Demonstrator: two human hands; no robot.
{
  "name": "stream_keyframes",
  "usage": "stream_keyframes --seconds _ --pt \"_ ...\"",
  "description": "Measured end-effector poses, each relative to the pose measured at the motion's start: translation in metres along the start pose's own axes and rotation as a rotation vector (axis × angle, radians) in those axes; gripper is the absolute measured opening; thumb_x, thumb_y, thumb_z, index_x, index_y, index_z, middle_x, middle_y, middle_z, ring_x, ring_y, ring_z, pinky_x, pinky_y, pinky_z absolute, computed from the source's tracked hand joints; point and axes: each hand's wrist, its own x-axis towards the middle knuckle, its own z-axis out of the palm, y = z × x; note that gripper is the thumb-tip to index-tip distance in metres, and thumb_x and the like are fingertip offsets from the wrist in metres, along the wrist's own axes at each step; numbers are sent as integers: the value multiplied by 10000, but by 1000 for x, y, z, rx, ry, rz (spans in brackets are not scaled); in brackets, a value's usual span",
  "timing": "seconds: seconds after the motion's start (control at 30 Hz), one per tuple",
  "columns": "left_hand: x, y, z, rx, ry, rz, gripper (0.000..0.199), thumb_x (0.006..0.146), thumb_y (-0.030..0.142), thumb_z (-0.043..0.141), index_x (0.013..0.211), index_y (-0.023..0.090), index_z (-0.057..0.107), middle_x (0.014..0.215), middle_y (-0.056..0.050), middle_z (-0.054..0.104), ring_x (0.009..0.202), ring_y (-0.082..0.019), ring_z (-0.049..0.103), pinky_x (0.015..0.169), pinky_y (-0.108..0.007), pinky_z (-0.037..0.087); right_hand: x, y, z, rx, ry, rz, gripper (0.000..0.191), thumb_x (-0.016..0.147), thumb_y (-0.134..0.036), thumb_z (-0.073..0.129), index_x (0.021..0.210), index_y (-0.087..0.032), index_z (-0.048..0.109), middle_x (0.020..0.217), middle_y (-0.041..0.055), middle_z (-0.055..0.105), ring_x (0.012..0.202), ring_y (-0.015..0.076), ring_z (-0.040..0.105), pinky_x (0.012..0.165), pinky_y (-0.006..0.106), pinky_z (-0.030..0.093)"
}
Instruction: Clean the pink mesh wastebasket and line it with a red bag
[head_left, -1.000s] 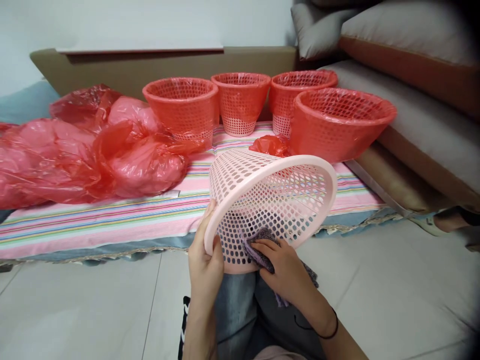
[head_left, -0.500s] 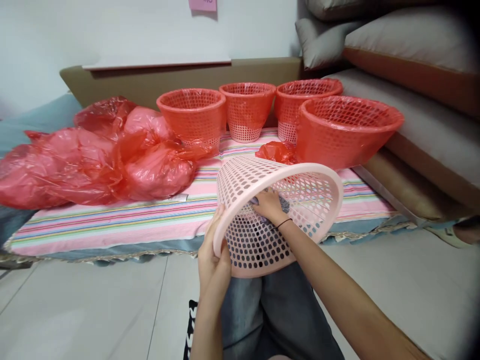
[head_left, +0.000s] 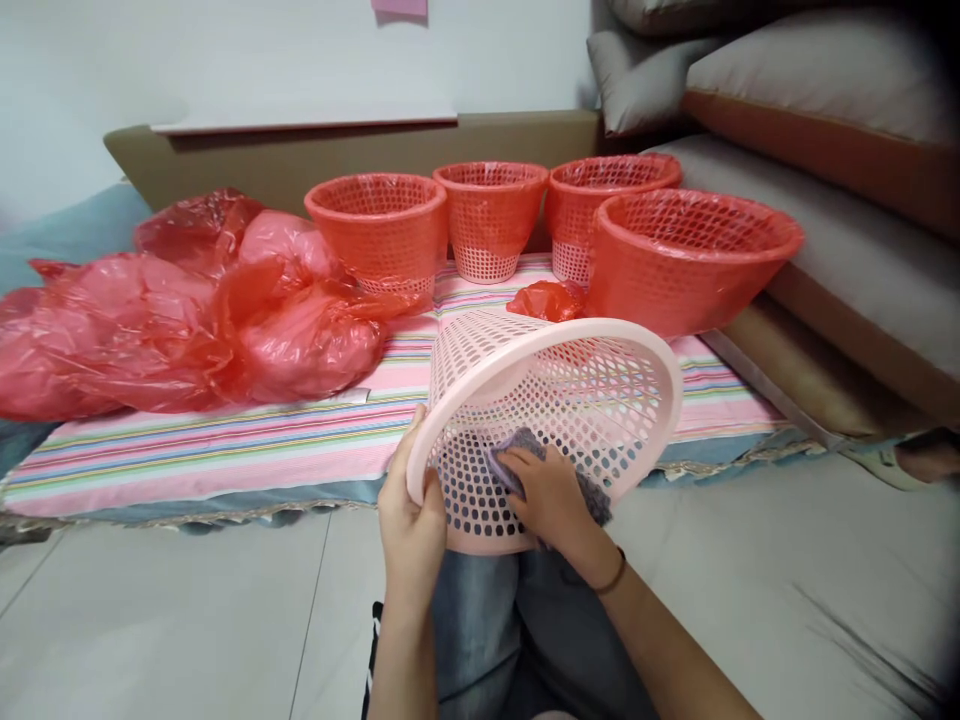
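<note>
A pale pink plastic basket (head_left: 480, 385) with round holes lies tilted over my knees, its wide mouth turned toward me. My left hand (head_left: 411, 510) grips the rim at its left side, thumb inside and fingers outside. Inside the basket, near the lower rim, my right hand (head_left: 551, 495) holds a grey-purple cloth (head_left: 596, 500) against the inner wall. Part of the cloth is hidden beneath that hand.
Several baskets lined with red plastic bags, one of them (head_left: 690, 270) close on the right, stand on a striped cloth (head_left: 300, 440). Filled red bags (head_left: 150, 320) lie at left. Stacked cushions (head_left: 847, 230) rise at right. A small red bag (head_left: 547, 300) sits behind the pink basket.
My right hand has drawn the cloth from deeper in the basket back toward the lower rim. The basket and my left hand have shifted slightly left.
</note>
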Motion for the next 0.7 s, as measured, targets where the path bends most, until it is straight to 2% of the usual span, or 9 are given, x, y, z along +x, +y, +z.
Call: stream_keyframes --seconds 0.07,0.13,0.23,0.37,0.5,0.6,0.7 --pt "0 1 1 -6 -8 7 513 786 102 576 1274 246 640 1225 -50 695 1233 -251 591 1108 -397 417 -26 3 -1 127 -10 -57 588 753 -196 563 1335 -276 585 1393 11 583 1093 313 512 945 474 406" --pt "2 4 3 -20 -26 8 499 778 92 562 1243 247 658 1210 -44 700 1215 -248 602 1101 -397 425 -41 10 -7 282 -10 -115 596 711 -137 540 1289 -261 622 1349 -1 620 1085 279 536 966 441 423" --pt "7 10 6 -81 -40 -21 491 755 82 556 1204 242 675 1208 -36 701 1198 -246 612 1094 -397 432 -35 19 -25 409 83 -188 607 676 -105 511 1255 -236 637 1299 9 655 1128 246 567 1012 407 418" --pt "12 26 11 -244 -34 -109 546 727 81 587 1248 237 638 1275 -35 672 1260 -248 568 1114 -395 409 17 17 -60 324 355 -250 585 741 -141 511 1317 -208 586 1373 39 604 1279 238 509 1106 412 331" --pt "9 46 14 -357 -30 -189 566 719 78 592 1265 224 612 1289 -47 665 1284 -247 554 1111 -382 414 85 7 -83 121 370 -160 526 819 -180 519 1344 -178 564 1407 60 574 1265 248 503 1099 399 316" --pt "3 56 17 -459 -21 -257 579 731 109 621 1295 234 592 1400 -54 593 1309 -244 537 1088 -351 440 124 3 -77 82 364 -122 484 842 -174 506 1320 -165 583 1392 93 577 1245 284 490 1101 438 287" --pt "-3 57 18 -549 16 -352 614 741 135 639 1341 239 559 1473 -64 525 1347 -249 501 1091 -346 436 144 -1 -54 63 352 -95 486 862 -158 474 1340 -162 565 1405 100 554 1242 301 463 1096 458 273"
